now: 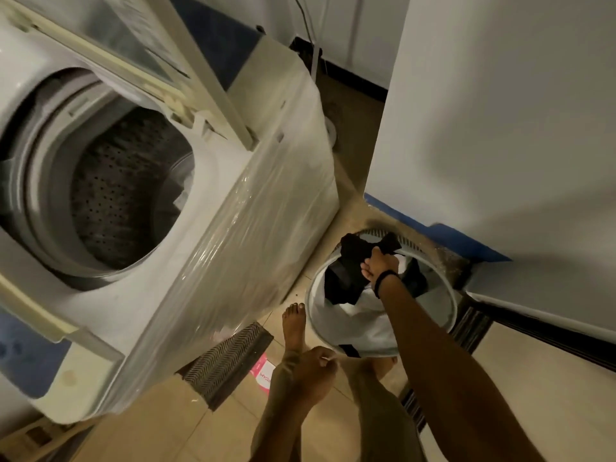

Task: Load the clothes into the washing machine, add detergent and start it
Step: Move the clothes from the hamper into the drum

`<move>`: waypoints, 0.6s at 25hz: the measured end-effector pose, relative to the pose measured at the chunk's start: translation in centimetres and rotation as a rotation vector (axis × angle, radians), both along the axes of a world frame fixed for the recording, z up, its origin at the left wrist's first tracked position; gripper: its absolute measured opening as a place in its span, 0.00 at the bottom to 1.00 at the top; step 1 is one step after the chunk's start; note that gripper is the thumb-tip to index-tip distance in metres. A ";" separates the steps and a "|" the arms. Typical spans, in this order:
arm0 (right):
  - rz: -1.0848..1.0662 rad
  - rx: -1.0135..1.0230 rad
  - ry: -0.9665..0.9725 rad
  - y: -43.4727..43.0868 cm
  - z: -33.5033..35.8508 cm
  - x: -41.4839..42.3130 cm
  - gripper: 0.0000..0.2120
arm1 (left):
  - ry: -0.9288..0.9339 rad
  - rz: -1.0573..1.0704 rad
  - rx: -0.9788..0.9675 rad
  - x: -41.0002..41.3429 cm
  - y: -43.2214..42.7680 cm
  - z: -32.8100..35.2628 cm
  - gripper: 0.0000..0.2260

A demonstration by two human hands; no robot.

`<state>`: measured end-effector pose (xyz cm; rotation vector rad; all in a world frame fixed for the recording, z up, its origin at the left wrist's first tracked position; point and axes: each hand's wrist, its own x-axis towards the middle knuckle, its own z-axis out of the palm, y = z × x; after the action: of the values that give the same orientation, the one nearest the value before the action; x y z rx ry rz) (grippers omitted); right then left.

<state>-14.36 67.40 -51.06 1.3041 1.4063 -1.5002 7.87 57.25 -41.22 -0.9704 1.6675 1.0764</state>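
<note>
— Where was the washing machine (213, 235) at that moment?

— On the left, filling most of the view. Its lid (140, 45) stood raised at the far side, and the round drum (110, 188) lay open, its dark wall dotted with holes. A bit of pale cloth (185, 191) showed low on the drum's right side. The cabinet's right flank was wrapped in clear, shiny film.

— And the clothes?

— In a round laundry basket (446, 295) on the floor (186, 435), just right of the machine and close to the white wall (500, 111) with a blue strip along its base. Inside lay white fabric (366, 321) with dark pieces on top.

— What was the right hand doing?

— The right hand (380, 263) reached down into the basket, fingers closed around a black garment (353, 261) that draped over the basket's far rim and down inside it. A dark band sat on that wrist.

— The left hand?

— The left hand (313, 368) hung nearer, left of the basket and above the tiles, curled loosely. Something thin and pale seemed to poke out by the fingers, but blur kept me from saying whether it gripped anything.

— Anything else on the floor?

— A bare foot (293, 325) stood between machine and basket. A dark striped mat (226, 358) lay at the machine's near corner, with a pink and white packet (263, 375) just beside it. Another striped mat (470, 325) showed past the basket on the right.
</note>
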 end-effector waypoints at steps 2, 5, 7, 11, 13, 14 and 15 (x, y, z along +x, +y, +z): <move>0.064 0.025 0.080 0.1 5.5 2.1 0.20 | -0.022 0.282 0.064 -0.2 -0.6 0.4 0.15; 0.107 -0.157 0.194 1.4 16.0 6.6 0.17 | -0.016 0.748 0.053 -1.7 -1.9 1.2 0.17; 0.084 -0.368 0.185 2.8 23.1 10.2 0.20 | -0.065 0.912 0.138 -3.3 -2.8 1.1 0.24; -0.005 -0.875 0.057 5.8 34.8 14.4 0.25 | -0.113 0.842 0.399 -8.3 -1.8 6.4 0.32; -0.015 -1.044 0.072 6.2 39.4 15.0 0.15 | -0.115 0.751 0.468 -11.1 -0.7 11.9 0.23; -0.038 -0.873 0.053 6.5 40.4 15.0 0.15 | -0.098 0.732 0.462 -11.5 -0.4 13.3 0.20; -0.085 -0.685 0.094 6.9 40.4 15.3 0.14 | -0.067 0.720 0.460 -11.3 -0.4 15.7 0.18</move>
<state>0.95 74.31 -10.68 0.8734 0.7692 -1.8901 -3.48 56.83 -25.52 -1.3008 0.9373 1.7746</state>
